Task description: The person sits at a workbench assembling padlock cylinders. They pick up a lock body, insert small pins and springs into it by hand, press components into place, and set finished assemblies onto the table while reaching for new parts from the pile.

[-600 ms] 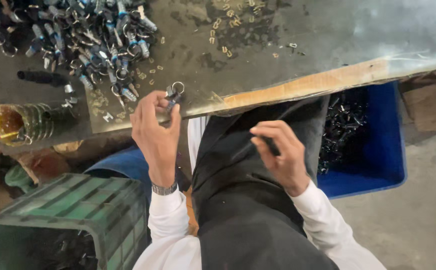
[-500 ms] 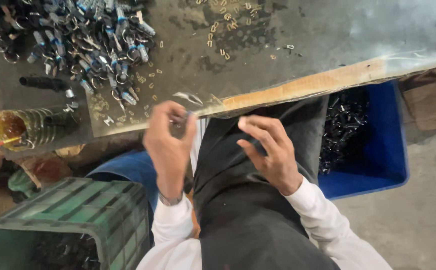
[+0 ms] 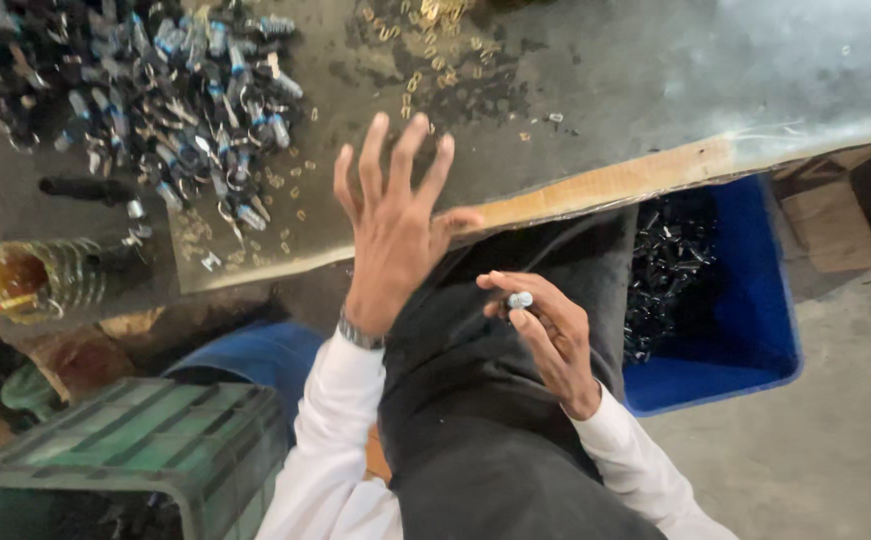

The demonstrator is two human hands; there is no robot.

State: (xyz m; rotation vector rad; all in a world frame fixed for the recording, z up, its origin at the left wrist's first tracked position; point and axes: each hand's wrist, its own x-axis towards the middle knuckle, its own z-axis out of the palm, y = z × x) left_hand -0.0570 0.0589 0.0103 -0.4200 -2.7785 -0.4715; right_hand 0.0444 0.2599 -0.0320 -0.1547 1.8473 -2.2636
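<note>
Grey metal sheeting forms the table [image 3: 655, 70] seen in the head view, its near edge lined with a pale wooden strip. The left hand [image 3: 390, 225] is raised over that edge with all fingers spread wide and nothing held in it; a metal watch band [image 3: 358, 332] is worn at the wrist. The right hand [image 3: 545, 335] is held lower, over a dark apron [image 3: 475, 420], with the fingers curled and a small silvery cylindrical part [image 3: 520, 299] pinched between thumb and fingertips. A heap of small blue-and-silver metal parts with rings [image 3: 185, 90] is spread across the far left of the table, well apart from both hands, and small brass-coloured pieces [image 3: 425, 30] are scattered further right. A glass jar [image 3: 50, 275] with an amber inside lies on its side at the left edge. A blue bin [image 3: 745, 330] holding dark metal parts is placed on the floor just beside the right knee. A green plastic crate [image 3: 135, 450] is seen at the lower left.
</note>
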